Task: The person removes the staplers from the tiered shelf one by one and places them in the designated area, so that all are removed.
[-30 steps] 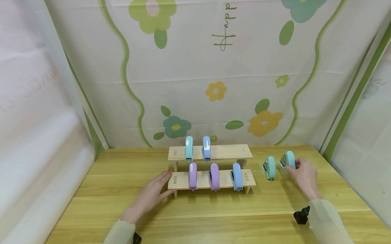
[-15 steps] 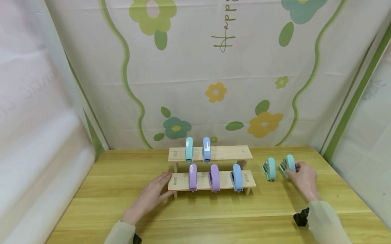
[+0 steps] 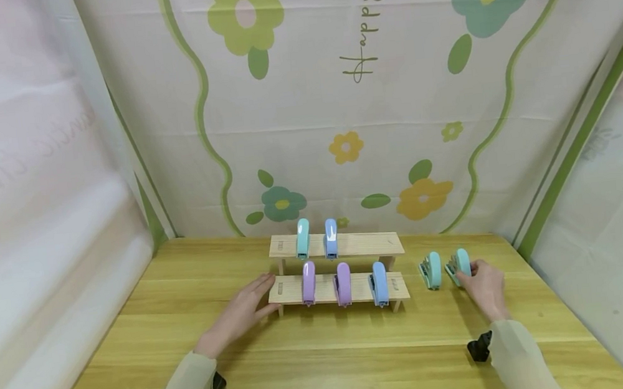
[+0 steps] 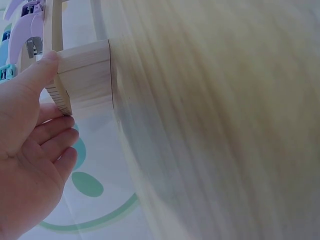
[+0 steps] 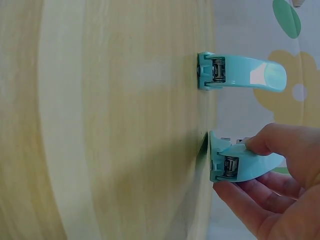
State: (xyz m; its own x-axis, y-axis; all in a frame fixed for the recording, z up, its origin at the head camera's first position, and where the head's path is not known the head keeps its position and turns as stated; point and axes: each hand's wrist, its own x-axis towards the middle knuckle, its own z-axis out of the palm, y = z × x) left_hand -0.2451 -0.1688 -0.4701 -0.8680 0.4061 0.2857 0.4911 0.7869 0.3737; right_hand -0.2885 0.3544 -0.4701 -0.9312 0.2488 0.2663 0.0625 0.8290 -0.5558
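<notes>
At the right of the head view, my right hand (image 3: 486, 289) pinches a mint-green stapler (image 5: 250, 162) between thumb and fingers. Its base is right at the tabletop. To its left, a second mint-green stapler (image 3: 434, 269) stands on the table. My left hand (image 4: 35, 150) grips the left end of the lower shelf (image 3: 292, 289), thumb on the front edge and fingers behind. On that shelf stand two purple staplers (image 3: 309, 282) and a blue stapler (image 3: 379, 283). The upper shelf (image 3: 367, 242) carries a mint stapler (image 3: 302, 238) and a blue stapler (image 3: 331, 238).
Both shelves stand on short legs on a wood-grain table (image 3: 328, 368). A flower-printed cloth (image 3: 291, 102) hangs behind it, and pale cloth walls (image 3: 42, 201) rise at the left and right.
My right hand's stapler has come down slightly and now stands level with the mint stapler beside it. My left hand stays at the shelf's end.
</notes>
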